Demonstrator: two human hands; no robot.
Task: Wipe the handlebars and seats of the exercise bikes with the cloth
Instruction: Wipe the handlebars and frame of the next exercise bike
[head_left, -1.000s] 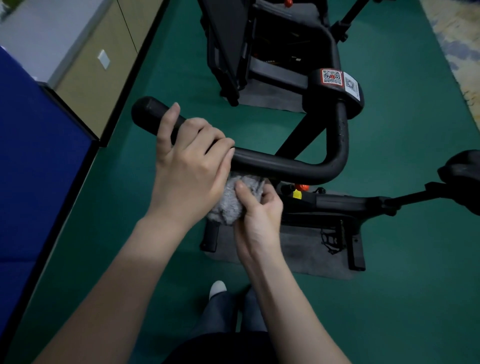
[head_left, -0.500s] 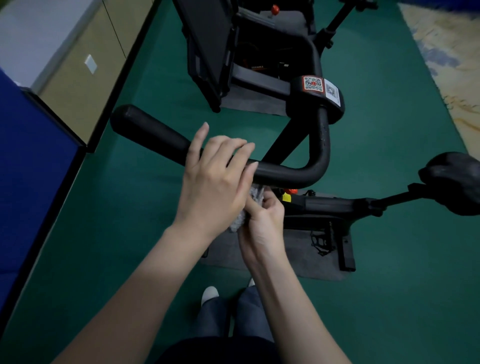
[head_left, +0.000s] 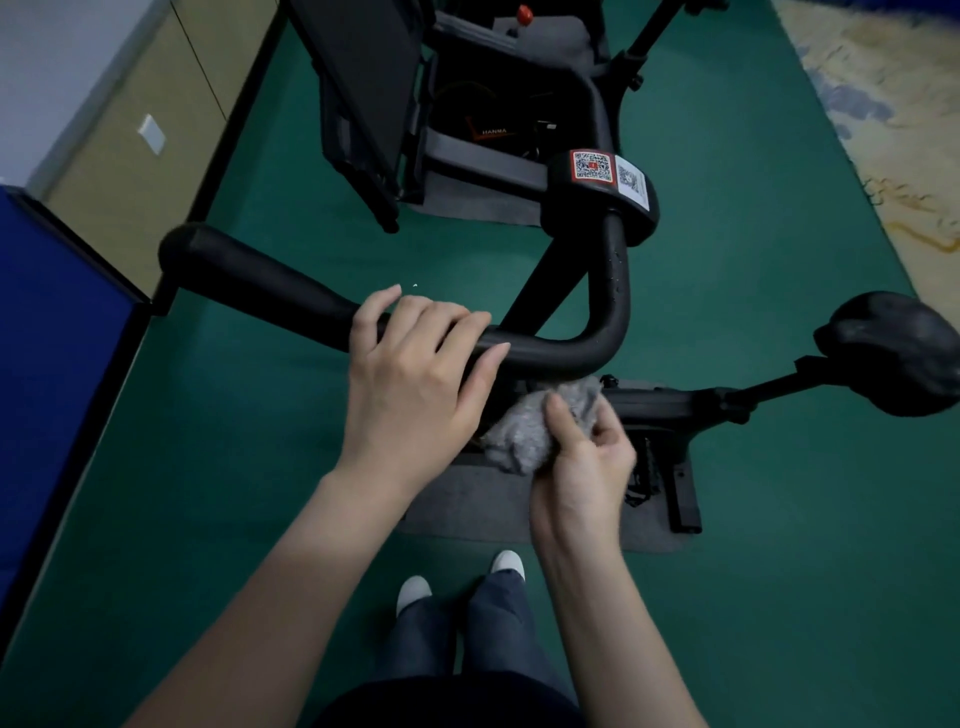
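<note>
A single wide-angle view, worn on the person's head, faces forward and steeply down on the handlebar (head_left: 260, 280), which crosses the middle of the frame from upper left to a bend right of centre; the camera sits close above the handlebar, on its near side; both forearms enter from the bottom edge, the left hand (head_left: 410, 379) resting on the handlebar, the right hand (head_left: 582, 457) holding the cloth (head_left: 519, 436) just below it; the person's shoes (head_left: 413, 592) show almost straight under the lens, nearer than the handlebar; beyond the handlebar another machine (head_left: 363, 78) fills the top of the frame; right of the handlebar the seat (head_left: 893, 348) meets the frame edge.
</note>
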